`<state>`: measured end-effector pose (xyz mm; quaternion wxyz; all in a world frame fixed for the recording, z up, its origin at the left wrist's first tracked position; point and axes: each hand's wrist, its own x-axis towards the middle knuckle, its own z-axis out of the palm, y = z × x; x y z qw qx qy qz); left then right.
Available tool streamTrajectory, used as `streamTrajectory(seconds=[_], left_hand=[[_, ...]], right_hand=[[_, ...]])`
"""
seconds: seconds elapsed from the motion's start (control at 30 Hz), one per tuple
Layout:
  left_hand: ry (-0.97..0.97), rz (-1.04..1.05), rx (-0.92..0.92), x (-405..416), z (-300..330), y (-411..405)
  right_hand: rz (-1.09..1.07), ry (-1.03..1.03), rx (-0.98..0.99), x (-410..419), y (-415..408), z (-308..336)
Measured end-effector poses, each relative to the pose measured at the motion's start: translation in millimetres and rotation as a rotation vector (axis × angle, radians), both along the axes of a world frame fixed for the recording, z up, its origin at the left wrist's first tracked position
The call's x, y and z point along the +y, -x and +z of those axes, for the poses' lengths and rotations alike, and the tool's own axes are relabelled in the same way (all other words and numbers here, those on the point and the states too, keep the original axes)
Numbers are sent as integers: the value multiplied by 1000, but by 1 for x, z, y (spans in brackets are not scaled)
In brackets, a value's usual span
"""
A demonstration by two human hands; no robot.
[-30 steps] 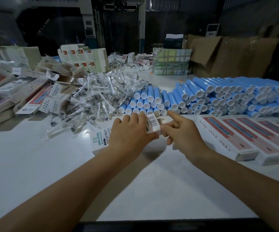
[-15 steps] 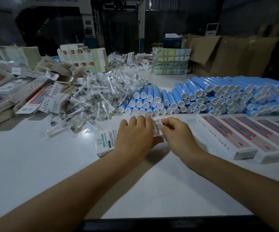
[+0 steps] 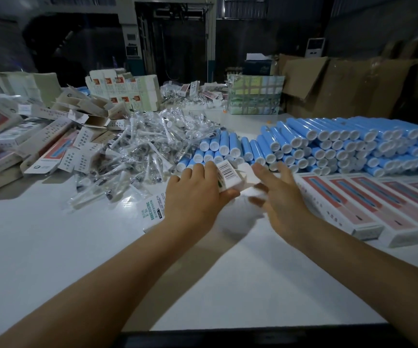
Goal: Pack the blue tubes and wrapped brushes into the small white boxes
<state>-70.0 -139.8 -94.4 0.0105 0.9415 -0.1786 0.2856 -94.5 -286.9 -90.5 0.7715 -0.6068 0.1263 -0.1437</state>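
Left hand (image 3: pixel 194 197) grips small white box (image 3: pixel 229 178); right hand (image 3: pixel 282 197) fingers spread.

Room: dim, dark-walled industrial hall. Near: broad white tabletop (image 3: pixel 52 259), glossy, catching pale light. Far centre: tall grey metal frame around a dark doorway (image 3: pixel 175 33). Far right: white floor-standing air conditioner unit (image 3: pixel 314 47); beside it, large brown flattened cardboard cartons (image 3: pixel 341 86) leaning behind the table's far edge.

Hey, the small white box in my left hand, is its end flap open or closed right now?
Open, it seems: the small white box, gripped by the left hand, shows a white flap sticking out beside the right hand. Motion blur leaves some doubt.
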Motion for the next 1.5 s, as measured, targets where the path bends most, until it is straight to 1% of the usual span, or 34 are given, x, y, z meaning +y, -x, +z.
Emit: streamTrajectory(seconds=[0.03,0.07,0.1,0.17,0.23,0.27,0.3,0.33,0.4,0.43,0.47,0.5,0.53,0.67,0.77,0.83,0.87,0.97,1.0,1.03,1.1,1.2,1.27,1.5], left_hand=[[-12,-3,-4,-2,-1,1],[-34,-10,-6,-4,-3,2],[-59,-21,-9,-5,-5,3],[-92,-39,-15,-7,-6,3],[-97,-42,-18,-9,-6,4],[-98,-41,-15,-10,-6,5],[-106,-38,-15,-12,-6,6],[-110,-38,-24,-13,-6,8],[-128,-39,-83,-14,-8,13],[-147,-40,-116,-14,-9,15],[-165,-48,-159,-15,-12,16],[-181,-58,-198,-15,-13,16],[-191,-61,-232,-15,-13,16],[-210,-49,-249,-16,-10,20],[-218,-58,-218,-15,-9,21],[-228,-57,-200,-12,-8,21],[-236,-46,-192,-11,-8,20],[-193,-51,-89,-8,-8,16],[-168,-51,-74,-8,-7,15],[-151,-49,-73,-8,-6,15],[-135,-48,-80,-8,-6,15],[-91,-76,-96,-7,-5,16],[-59,-99,-85,-6,-4,16],[-62,-125,-84,-3,-3,15]], right_hand=[[148,-241,44,2,0,0],[259,-389,82,5,2,-1],[340,-460,86,6,3,-3],[395,-485,14,9,3,-6],[329,-474,-63,9,1,-9],[279,-426,-85,10,1,-10],[212,-324,-96,11,1,-12],[132,-148,-94,13,1,-14],[-13,313,-92,15,3,-20],[-42,516,-103,17,5,-22],[-45,666,-104,18,6,-24],[-47,755,-106,19,7,-26],[-45,800,-112,19,8,-27],[-17,866,-114,21,10,-30],[15,855,-104,22,13,-27],[39,801,-106,22,14,-24],[47,714,-109,22,14,-21],[99,205,-88,19,14,-11],[116,85,-76,17,15,-8],[130,17,-68,16,15,-5],[139,20,-60,15,15,-4],[131,151,-94,15,14,-6],[89,194,-118,14,14,-6],[80,154,-160,12,19,-6]])
